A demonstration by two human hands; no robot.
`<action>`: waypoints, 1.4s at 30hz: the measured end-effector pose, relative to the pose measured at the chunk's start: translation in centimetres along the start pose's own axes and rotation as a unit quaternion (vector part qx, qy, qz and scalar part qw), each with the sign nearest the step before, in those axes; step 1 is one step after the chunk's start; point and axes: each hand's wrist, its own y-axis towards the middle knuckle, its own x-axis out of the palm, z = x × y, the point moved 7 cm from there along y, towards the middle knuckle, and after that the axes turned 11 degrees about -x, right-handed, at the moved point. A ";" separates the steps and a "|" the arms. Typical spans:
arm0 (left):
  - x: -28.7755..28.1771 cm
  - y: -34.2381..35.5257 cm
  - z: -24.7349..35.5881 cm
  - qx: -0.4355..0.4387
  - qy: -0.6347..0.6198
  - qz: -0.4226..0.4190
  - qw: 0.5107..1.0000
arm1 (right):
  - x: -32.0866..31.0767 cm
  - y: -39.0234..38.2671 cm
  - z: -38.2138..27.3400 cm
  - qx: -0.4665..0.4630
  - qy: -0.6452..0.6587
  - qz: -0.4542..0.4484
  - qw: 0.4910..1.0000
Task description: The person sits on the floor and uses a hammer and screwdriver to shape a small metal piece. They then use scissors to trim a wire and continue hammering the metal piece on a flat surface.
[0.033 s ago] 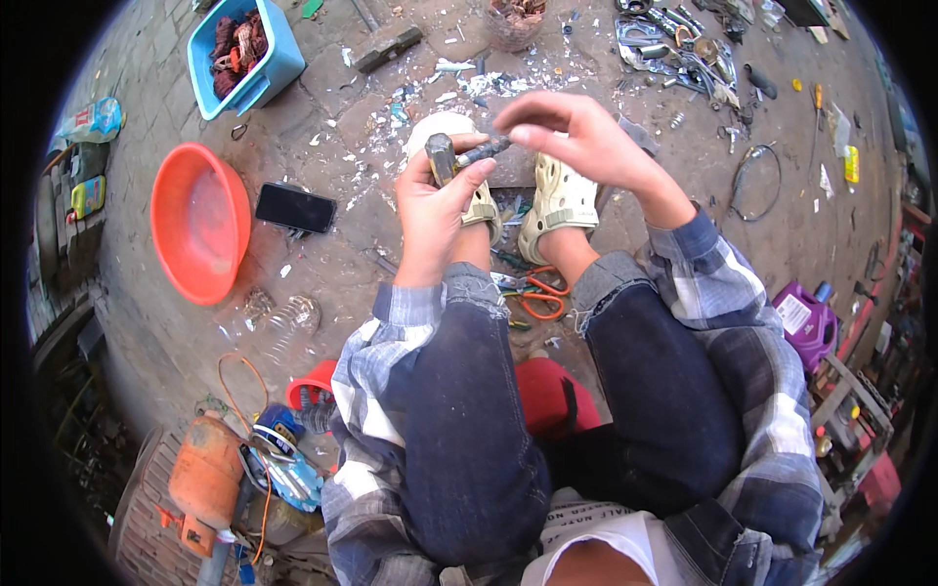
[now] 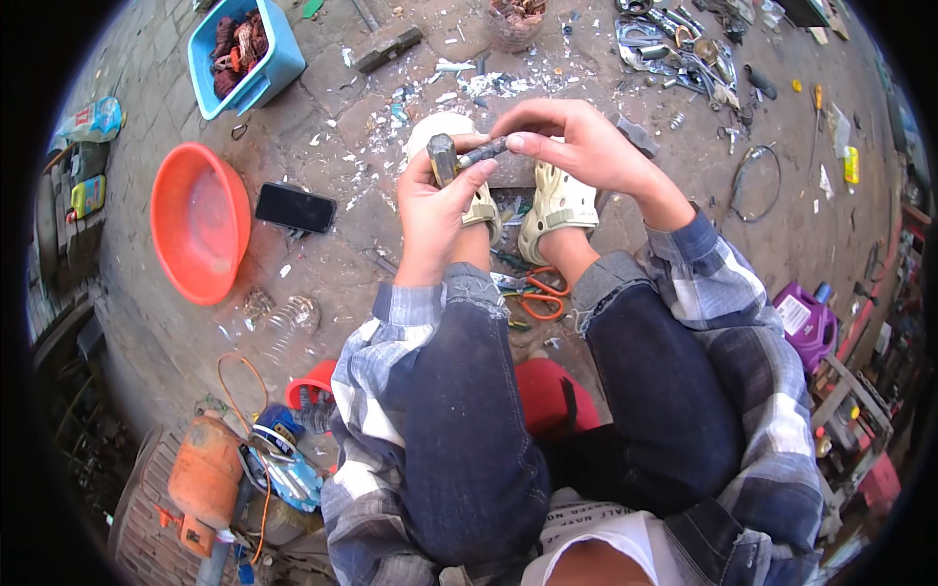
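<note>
I sit with my knees up over a paved floor. My left hand (image 2: pixel 437 210) is closed around a small dark cylindrical metal part (image 2: pixel 441 156), held upright above my sandalled feet (image 2: pixel 557 200). A short dark rod (image 2: pixel 483 152) runs from that part toward the right. My right hand (image 2: pixel 576 146) pinches its end between thumb and fingertips. Both hands meet in front of my knees. What lies inside the part is hidden by my fingers.
An orange basin (image 2: pixel 200 220) and a black phone (image 2: pixel 295 207) lie to the left, with a blue crate (image 2: pixel 244 49) behind them. Orange-handled scissors (image 2: pixel 537 293) lie between my legs. Metal scrap (image 2: pixel 674 49) is at the back right, a purple jug (image 2: pixel 806 322) at right, and an orange gas cylinder (image 2: pixel 205 474) at lower left.
</note>
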 end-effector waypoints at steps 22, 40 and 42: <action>-4.5 -2.3 3.0 0.225 -0.046 0.239 0.943 | 3.9 -0.1 14.2 0.061 -0.354 0.040 0.932; -3.6 0.2 0.2 0.126 0.196 0.135 0.963 | 1.2 -3.0 10.9 0.022 -0.331 0.162 0.930; -4.6 0.2 -0.3 0.116 0.240 0.136 0.954 | -0.6 -5.8 9.8 0.017 -0.303 0.257 0.918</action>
